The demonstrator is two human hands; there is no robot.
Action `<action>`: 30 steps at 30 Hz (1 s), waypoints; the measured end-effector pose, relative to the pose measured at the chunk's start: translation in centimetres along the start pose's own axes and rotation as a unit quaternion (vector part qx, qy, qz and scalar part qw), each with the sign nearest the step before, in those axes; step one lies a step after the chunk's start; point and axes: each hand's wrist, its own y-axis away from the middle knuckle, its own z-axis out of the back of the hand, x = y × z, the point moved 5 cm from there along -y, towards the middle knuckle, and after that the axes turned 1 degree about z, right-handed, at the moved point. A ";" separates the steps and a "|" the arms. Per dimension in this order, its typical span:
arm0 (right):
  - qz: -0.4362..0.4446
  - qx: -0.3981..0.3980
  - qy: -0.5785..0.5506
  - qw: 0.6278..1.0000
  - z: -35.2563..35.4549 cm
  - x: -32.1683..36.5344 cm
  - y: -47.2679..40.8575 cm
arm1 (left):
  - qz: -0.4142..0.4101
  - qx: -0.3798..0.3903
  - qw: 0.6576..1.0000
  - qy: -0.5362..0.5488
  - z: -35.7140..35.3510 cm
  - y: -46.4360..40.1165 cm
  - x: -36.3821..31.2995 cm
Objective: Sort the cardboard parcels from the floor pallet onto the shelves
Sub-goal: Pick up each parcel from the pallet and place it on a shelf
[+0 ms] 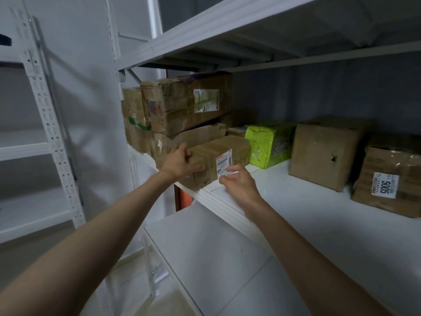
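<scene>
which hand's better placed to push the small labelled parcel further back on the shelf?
Probably left. The left hand already touches the small labelled parcel at its near left end; the right hand hovers loosely curled just below its label.

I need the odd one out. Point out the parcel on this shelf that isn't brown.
The lime-green parcel, mid-shelf between the labelled brown box by the hands and the punctured brown box; every other parcel is plain brown cardboard.
</scene>
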 end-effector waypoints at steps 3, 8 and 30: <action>-0.008 -0.006 -0.003 1.000 1.1 0.1 1.3 | 0.031 -0.011 0.996 0.084 0.0 0.6 -0.3; -0.023 -0.026 0.011 0.999 4.2 -0.2 5.4 | 0.035 -0.010 0.988 0.152 0.5 3.7 -1.4; 0.015 -0.149 0.023 0.989 14.5 -0.9 47.5 | -0.124 0.488 0.786 0.360 -3.3 44.4 -12.2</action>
